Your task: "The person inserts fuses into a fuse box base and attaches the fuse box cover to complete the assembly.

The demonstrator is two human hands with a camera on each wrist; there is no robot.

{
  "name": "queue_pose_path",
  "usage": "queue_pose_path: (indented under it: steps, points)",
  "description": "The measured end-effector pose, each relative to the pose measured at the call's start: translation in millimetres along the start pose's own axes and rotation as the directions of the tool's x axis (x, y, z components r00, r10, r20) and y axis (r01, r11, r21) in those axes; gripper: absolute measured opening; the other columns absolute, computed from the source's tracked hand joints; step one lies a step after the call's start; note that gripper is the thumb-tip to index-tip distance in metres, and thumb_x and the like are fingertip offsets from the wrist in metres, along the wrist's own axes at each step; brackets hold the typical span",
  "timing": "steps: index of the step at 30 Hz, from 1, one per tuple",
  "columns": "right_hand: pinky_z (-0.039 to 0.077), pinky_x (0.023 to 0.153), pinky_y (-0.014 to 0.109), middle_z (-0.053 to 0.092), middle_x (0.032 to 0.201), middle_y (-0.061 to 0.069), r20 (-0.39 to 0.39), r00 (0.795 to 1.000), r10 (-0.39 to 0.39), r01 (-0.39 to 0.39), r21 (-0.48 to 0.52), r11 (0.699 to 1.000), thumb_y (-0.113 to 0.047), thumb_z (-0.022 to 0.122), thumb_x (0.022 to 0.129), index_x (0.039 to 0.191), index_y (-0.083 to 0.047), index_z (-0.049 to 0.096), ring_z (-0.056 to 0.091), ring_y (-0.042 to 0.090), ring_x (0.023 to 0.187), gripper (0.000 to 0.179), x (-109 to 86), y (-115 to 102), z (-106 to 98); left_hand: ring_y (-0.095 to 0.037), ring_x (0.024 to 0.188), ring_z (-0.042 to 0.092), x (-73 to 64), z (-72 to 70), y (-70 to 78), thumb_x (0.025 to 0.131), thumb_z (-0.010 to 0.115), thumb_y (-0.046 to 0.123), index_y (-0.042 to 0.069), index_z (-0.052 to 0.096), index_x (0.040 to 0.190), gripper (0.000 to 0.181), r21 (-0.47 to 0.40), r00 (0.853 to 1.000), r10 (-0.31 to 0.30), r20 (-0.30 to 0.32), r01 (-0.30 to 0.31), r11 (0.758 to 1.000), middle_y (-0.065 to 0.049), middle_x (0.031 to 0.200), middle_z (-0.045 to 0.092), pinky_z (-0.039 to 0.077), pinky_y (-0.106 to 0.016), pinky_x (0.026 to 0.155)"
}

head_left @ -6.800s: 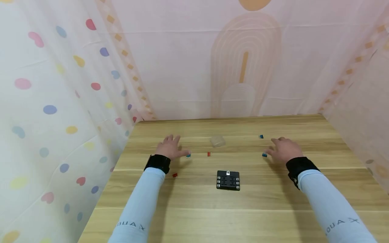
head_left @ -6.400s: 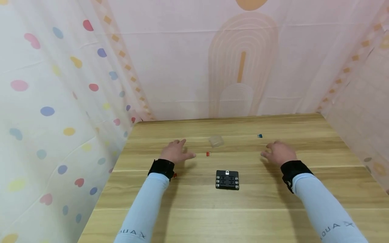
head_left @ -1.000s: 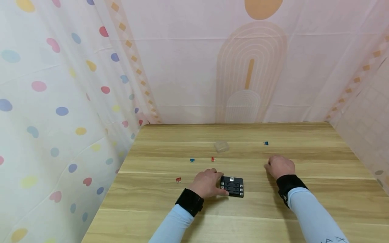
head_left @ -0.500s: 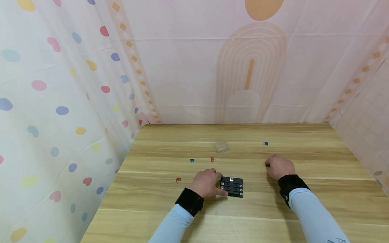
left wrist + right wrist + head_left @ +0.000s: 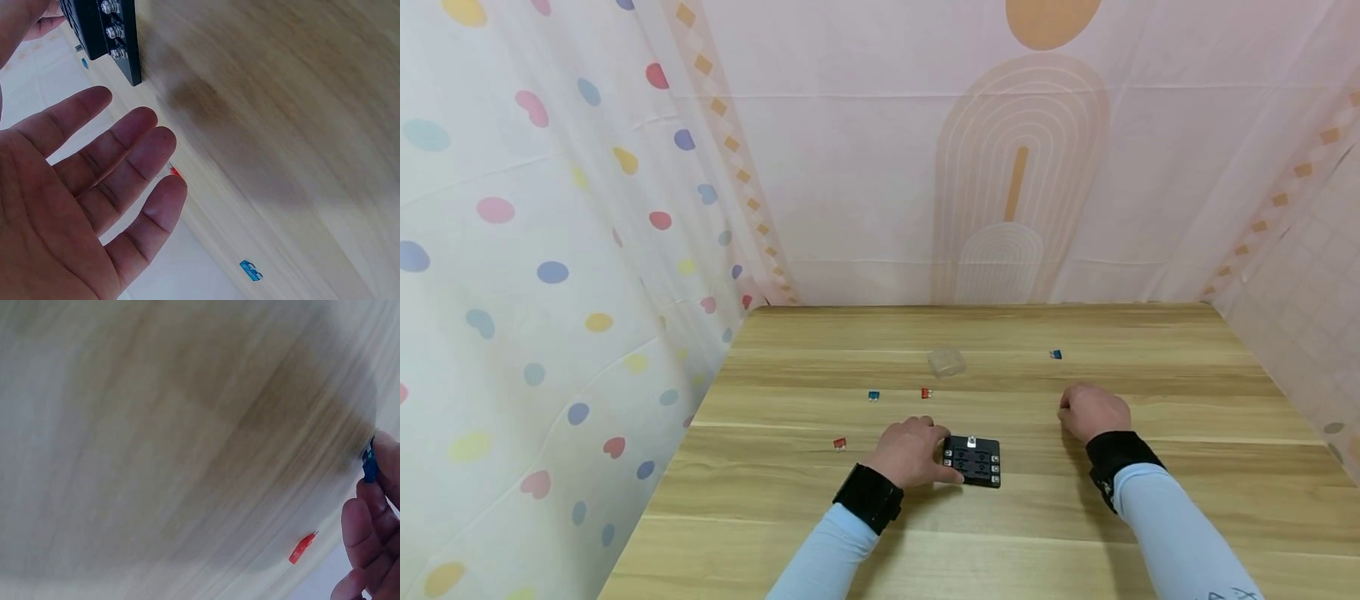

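Observation:
A black fuse block (image 5: 976, 462) with metal screw terminals lies flat near the middle of the table. My left hand (image 5: 908, 454) holds it by its left side, thumb at the near corner and index finger at the far corner. The other fingers spread loosely beside it in the left wrist view. Off to the right, my right hand (image 5: 1093, 412) pinches a small blue blade fuse (image 5: 370, 464) between thumb and index finger, just over the wood. Its remaining fingers curl below. In the head view that fuse is hidden by the hand.
Behind my left hand lie a blue fuse (image 5: 874, 396) and a red fuse (image 5: 927, 393). Another red fuse (image 5: 839, 444) is to its left. A second loose blue fuse (image 5: 1056, 354) sits beyond my right hand. A clear plastic box (image 5: 947, 362) stands farther back.
Since the oldest frames, my left hand has come from the far left to the fuse block, and my right hand has picked up a blue fuse. In the last second, only the right hand turned slightly.

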State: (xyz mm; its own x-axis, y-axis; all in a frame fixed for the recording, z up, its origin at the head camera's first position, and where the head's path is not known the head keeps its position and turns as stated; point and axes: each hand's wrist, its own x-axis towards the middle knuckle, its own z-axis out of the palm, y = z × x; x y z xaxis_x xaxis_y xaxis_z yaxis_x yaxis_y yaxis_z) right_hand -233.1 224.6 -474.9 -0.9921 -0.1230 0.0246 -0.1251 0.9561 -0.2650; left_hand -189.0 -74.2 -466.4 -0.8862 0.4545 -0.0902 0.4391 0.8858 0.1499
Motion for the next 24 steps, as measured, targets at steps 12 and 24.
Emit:
queue_pose_path:
  steps: [12, 24]
  points:
    - [0.046, 0.057, 0.037, 0.064, 0.075, 0.004, 0.034, 0.999, 0.025, -0.026, 0.040, 0.999, -0.013, 0.070, 0.088, 0.087, -0.005, 0.072, 0.055, 0.020, 0.065, 0.008, 1.7, 4.8, -0.5, -0.021, 0.105, 0.061, 0.5, -1.1, -0.2, 0.073, 0.078, 0.063, 0.016, 0.067, 0.127, 0.073, -0.017, 1.000, -0.008, 0.015, 0.008, 1.000, -0.004, 0.117, 0.065, 0.051, -0.039, 0.085]
    - [0.049, 0.059, 0.038, 0.070, 0.083, 0.007, 0.022, 1.000, -0.003, 0.002, 0.046, 0.999, -0.011, 0.072, 0.087, 0.093, -0.004, 0.076, 0.058, 0.019, 0.067, 0.009, 5.9, 0.6, -1.3, -0.018, 0.096, 0.061, 3.8, -3.3, -2.4, 0.072, 0.079, 0.063, 0.016, 0.068, 0.126, 0.073, -0.005, 1.000, -0.004, 0.008, 0.004, 1.000, -0.003, 0.111, 0.066, 0.051, -0.035, 0.079]
